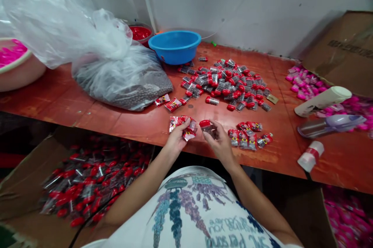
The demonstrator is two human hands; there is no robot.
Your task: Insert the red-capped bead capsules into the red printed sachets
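My left hand is closed on a bunch of small red printed wrappers at the table's front edge. Just to its right, my right hand pinches a small clear vial with a red cap. A big pile of the same red-capped vials lies further back on the table. Several wrapped vials sit in a small group right of my right hand. A few loose wrappers lie beside the plastic bag.
A large clear plastic bag of dark beads lies at left, a blue bowl behind. Pink items, white bottles and a cardboard box stand at right. Below left, a carton of finished vials.
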